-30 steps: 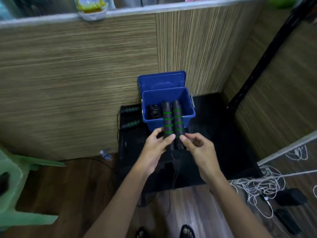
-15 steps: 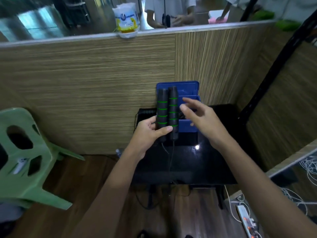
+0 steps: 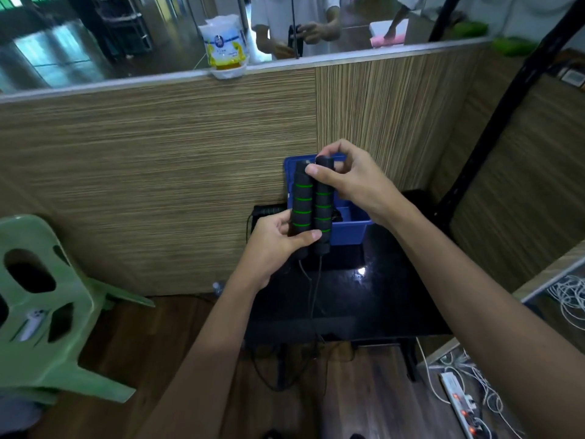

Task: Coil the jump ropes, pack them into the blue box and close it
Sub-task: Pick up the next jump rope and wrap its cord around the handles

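The right hand (image 3: 351,182) now pinches the handle tops (image 3: 316,164), having moved up; the left hand (image 3: 275,245) grips the handles (image 3: 311,207) low. Coiling comes next: wind the cord (image 3: 313,289).

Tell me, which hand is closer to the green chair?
Left. The left hand grips the handles' lower ends, on the green chair's side; the right hand pinches their tops, farther away.

The blue box (image 3: 351,231) sits mostly hidden behind the two jump-rope handles (image 3: 311,207) and the right hand (image 3: 351,182), so its contents cannot be told; the left hand (image 3: 272,245) covers the handles' lower ends; the thin cords (image 3: 313,289) vanish against the black table (image 3: 380,296); the green chair (image 3: 41,312) is cut off by the left edge.
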